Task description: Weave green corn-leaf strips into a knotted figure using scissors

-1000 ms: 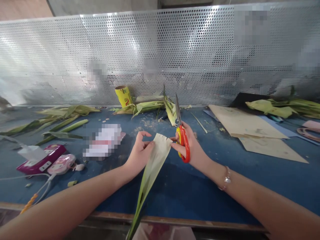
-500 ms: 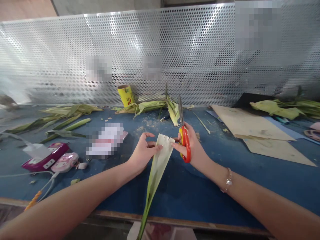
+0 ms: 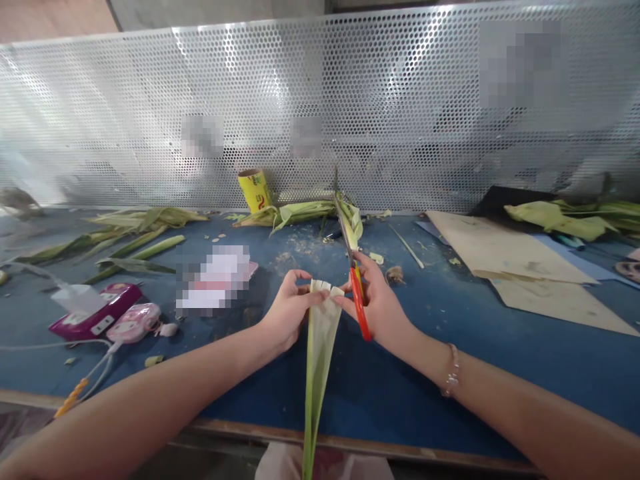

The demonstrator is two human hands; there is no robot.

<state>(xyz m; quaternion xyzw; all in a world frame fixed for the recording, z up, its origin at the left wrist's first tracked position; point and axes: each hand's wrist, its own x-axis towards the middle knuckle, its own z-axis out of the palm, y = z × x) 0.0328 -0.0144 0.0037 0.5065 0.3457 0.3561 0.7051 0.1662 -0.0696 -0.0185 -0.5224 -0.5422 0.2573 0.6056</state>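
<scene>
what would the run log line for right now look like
left hand: pinching husk strip at its top | right hand: on husk strip, also holding scissors | yellow can: upright, tilted slightly

Husk strip [image 3: 320,347], lower end out of frame

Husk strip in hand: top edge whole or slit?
Slit. The pale top edge of the husk strip is split into short tabs near the left hand's fingertips.

Over the blue table [image 3: 400,393], a pale green husk [image 3: 319,347], slit along its wide top, tapers nearward; red-and-yellow-handled scissors [image 3: 359,307] point toward the table's far side.
</scene>
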